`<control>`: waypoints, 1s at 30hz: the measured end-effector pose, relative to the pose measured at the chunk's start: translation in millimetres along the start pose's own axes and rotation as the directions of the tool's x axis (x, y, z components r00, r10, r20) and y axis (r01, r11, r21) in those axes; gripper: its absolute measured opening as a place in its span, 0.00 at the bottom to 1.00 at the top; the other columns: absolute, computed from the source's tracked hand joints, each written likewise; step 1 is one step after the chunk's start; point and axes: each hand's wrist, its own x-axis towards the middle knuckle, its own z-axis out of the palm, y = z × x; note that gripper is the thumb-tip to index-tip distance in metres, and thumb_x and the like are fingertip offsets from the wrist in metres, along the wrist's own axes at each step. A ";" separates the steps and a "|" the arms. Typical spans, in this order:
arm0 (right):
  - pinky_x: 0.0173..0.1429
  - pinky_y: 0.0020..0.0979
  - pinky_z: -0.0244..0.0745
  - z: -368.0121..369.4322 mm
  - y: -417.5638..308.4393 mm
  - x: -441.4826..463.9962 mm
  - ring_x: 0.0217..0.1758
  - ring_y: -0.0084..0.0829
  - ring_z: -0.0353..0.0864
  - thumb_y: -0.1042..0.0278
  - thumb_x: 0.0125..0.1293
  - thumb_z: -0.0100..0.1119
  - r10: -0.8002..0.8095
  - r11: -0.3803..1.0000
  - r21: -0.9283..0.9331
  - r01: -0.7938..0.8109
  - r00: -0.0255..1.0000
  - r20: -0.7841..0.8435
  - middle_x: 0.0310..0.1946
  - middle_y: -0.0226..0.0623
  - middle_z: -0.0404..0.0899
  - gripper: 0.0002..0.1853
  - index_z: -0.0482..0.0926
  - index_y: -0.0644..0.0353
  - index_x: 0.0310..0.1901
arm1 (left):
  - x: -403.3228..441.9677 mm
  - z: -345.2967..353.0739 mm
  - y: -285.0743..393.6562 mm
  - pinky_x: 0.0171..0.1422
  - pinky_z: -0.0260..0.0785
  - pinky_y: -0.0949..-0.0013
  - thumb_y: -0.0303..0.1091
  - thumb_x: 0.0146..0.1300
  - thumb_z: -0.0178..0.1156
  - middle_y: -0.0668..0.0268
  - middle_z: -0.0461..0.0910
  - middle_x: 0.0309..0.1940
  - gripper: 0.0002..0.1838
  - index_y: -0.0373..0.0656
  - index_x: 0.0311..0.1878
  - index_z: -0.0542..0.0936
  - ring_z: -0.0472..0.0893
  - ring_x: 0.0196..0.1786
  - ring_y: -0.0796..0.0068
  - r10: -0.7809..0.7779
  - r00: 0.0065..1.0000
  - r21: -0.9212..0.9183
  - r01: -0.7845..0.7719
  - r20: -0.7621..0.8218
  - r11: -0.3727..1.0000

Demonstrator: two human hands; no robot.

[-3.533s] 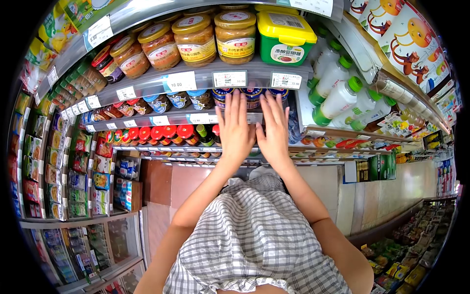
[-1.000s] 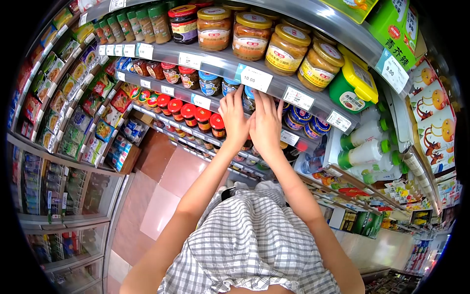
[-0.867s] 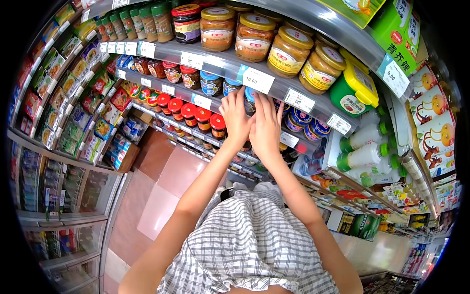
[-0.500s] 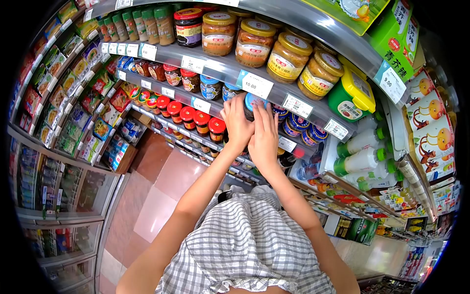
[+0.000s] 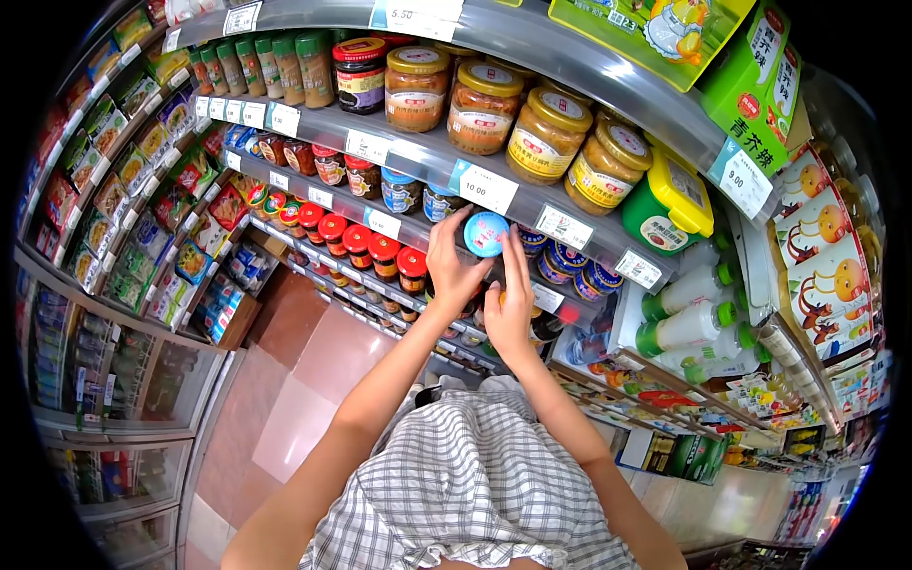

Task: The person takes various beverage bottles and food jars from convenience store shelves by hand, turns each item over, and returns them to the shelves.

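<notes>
A jar with a light blue lid is between my two hands at the front of a middle shelf. My left hand is wrapped round its left side, with fingertips near the lid. My right hand grips it from the right, its fingers along the side by the lid. The lid faces up toward me, and most of the jar's body is hidden behind my hands. Blue-lidded jars stand to the left on the same shelf, and dark blue jars stand to the right.
Gold-lidded jars line the shelf above, behind a shelf edge with a price tag. Red-lidded jars fill the shelf below. White bottles with green caps lie at the right, and packets hang at the left.
The jar has come forward out from under the shelf edge toward me, so its whole lid shows. My hands have moved slightly apart, now on either side of it.
</notes>
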 end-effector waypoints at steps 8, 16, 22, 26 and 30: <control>0.73 0.42 0.60 -13.8 -29.0 0.8 0.72 0.49 0.65 0.80 0.58 0.54 -0.058 0.983 0.177 0.059 0.998 -0.010 0.69 0.53 0.66 0.32 0.66 0.69 0.67 | -0.3 -37.4 32.5 0.59 0.70 0.60 0.26 0.33 0.75 0.59 0.80 0.55 0.40 0.38 0.58 0.73 0.78 0.55 0.57 0.001 0.999 -0.033 -0.002 -0.033 0.999; 0.75 0.46 0.55 -58.1 -63.2 36.6 0.73 0.48 0.64 0.59 0.50 0.74 -0.180 0.900 0.435 0.010 0.919 0.352 0.65 0.46 0.72 0.42 0.69 0.66 0.67 | 15.5 -113.4 71.9 0.70 0.63 0.55 0.35 0.30 0.81 0.50 0.76 0.57 0.51 0.41 0.60 0.62 0.76 0.63 0.58 -0.192 0.895 -0.406 0.362 0.402 0.839; 0.77 0.54 0.47 -74.1 -80.2 64.1 0.79 0.55 0.48 0.43 0.35 0.80 -0.405 0.879 0.468 0.096 0.667 0.625 0.73 0.42 0.61 0.50 0.77 0.53 0.64 | 26.0 -142.8 90.8 0.73 0.60 0.57 0.26 0.32 0.79 0.62 0.66 0.52 0.47 0.42 0.58 0.62 0.73 0.64 0.62 0.011 0.782 -0.514 0.399 0.624 0.760; 0.76 0.54 0.50 -75.7 -88.4 65.5 0.78 0.55 0.50 0.44 0.33 0.81 -0.449 0.868 0.477 0.139 0.631 0.632 0.72 0.44 0.63 0.45 0.81 0.56 0.57 | 24.4 -145.9 91.5 0.69 0.62 0.60 0.27 0.33 0.79 0.64 0.65 0.50 0.44 0.43 0.55 0.62 0.73 0.60 0.66 0.044 0.724 -0.538 0.468 0.688 0.700; 0.74 0.53 0.53 -75.4 -94.0 61.5 0.76 0.53 0.55 0.47 0.34 0.81 -0.433 0.868 0.477 0.134 0.676 0.597 0.68 0.45 0.68 0.39 0.83 0.58 0.50 | 23.2 -143.7 90.3 0.67 0.63 0.61 0.27 0.33 0.79 0.65 0.64 0.47 0.44 0.44 0.53 0.61 0.72 0.59 0.69 0.072 0.710 -0.549 0.472 0.701 0.690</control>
